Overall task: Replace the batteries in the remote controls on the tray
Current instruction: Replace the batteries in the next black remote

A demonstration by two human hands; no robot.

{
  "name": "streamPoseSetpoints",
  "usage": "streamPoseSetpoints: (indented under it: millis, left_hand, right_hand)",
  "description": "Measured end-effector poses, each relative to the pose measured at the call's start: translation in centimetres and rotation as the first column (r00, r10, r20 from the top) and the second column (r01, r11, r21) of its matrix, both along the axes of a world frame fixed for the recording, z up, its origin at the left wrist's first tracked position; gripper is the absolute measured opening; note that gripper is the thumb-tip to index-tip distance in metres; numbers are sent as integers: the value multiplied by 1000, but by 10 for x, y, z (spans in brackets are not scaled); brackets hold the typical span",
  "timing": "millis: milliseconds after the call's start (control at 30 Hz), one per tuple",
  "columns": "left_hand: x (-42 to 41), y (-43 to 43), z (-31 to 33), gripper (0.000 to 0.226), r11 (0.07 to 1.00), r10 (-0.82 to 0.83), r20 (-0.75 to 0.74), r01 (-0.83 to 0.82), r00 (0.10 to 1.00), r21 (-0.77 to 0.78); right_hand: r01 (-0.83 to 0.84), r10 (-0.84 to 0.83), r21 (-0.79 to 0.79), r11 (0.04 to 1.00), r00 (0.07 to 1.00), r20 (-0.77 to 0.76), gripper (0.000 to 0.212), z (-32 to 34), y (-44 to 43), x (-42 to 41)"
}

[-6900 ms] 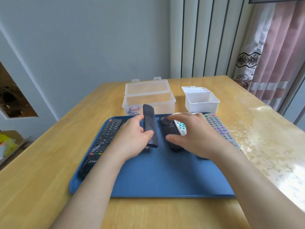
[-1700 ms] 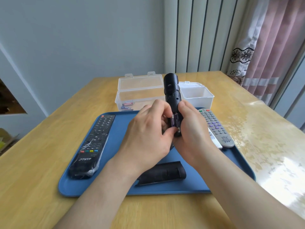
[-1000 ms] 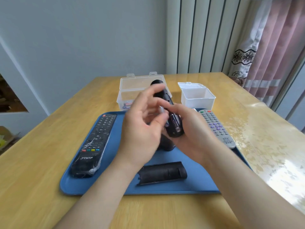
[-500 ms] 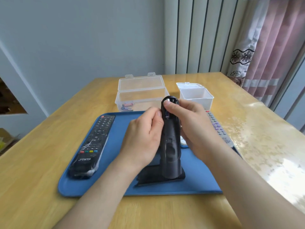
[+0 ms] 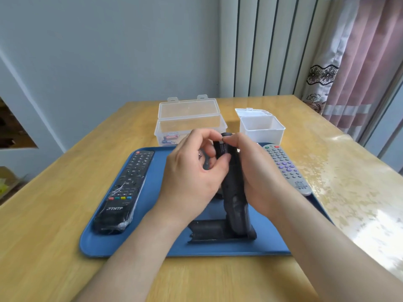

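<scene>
My right hand [image 5: 259, 177] grips a slim black remote [image 5: 236, 199] held lengthwise above the blue tray [image 5: 152, 240], its back open at the far end. My left hand [image 5: 192, 175] pinches a dark battery [image 5: 222, 149] at that open end, thumb and fingers on it. The remote's black battery cover [image 5: 209, 233] lies on the tray near its front edge. A long black remote [image 5: 126, 190] in torn plastic wrap lies on the tray's left side. A grey remote [image 5: 287, 168] with purple buttons lies on the right side. Another dark remote behind my hands is mostly hidden.
Behind the tray stand a clear open box [image 5: 189, 125] holding several batteries [image 5: 170, 138] and a white open box [image 5: 261, 125]. The wooden table [image 5: 54, 203] has a glossy patch at right. A pink curtain [image 5: 359, 62] hangs at the far right.
My left hand has shifted from the remote's side to pinching a battery at its far open end. The remote stays in my right hand, pointing away from me.
</scene>
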State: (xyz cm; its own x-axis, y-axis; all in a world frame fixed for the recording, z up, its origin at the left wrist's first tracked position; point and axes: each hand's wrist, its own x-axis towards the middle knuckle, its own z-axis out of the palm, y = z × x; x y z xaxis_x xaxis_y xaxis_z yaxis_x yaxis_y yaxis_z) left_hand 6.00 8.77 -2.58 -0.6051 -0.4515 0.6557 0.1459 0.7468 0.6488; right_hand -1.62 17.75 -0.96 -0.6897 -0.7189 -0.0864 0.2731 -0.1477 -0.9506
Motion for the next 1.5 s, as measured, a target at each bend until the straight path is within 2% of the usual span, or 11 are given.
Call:
streamPoseSetpoints:
  millis: [333,700,900,1033,1100,1133,1167,1233,1333,1400,1500]
  left_hand:
    - [-1,8,7,44,978,-146,-42,151,988,147]
    - [0,16,7,48,990,-109,-56,103,993,-96]
    - [0,12,5,50,989,-82,-50,75,995,-127]
    - [1,3,2,40,990,-14,-32,10,999,-141]
    - [2,2,1,33,999,-16,-7,16,1000,-43]
    - [2,1,1,30,991,-72,-8,72,997,111]
    - [1,1,3,26,933,-147,-54,156,988,323]
    - [0,-2,9,18,634,-245,-221,328,944,700]
    - [1,-15,14,18,149,-237,-398,438,886,887]
    - [1,-20,14,25,27,-230,-420,438,878,899]
    - [-3,-19,13,35,1,-201,-414,423,888,906]
  right_hand:
    - [20,-12,77,997,995,-97,22,0,1,-5]
    - [51,-50,10,999,996,-75,19,7,7,-6]
    - [-8,13,74,997,998,-63,21,6,8,-10]
    - [-126,126,6,992,991,-37,26,4,6,-10]
    - [-250,251,-30,968,968,10,25,4,5,-9]
    - [-284,286,-44,958,958,36,23,5,5,-8]
    - [-293,297,-60,954,952,70,22,5,4,-7]
    - [-221,238,-118,968,958,161,17,5,3,-6]
    - [-29,74,-217,976,977,201,17,4,3,-7]
    - [25,4,-212,977,990,138,20,4,4,-7]
    - [22,-12,-144,989,997,72,22,4,3,-5]
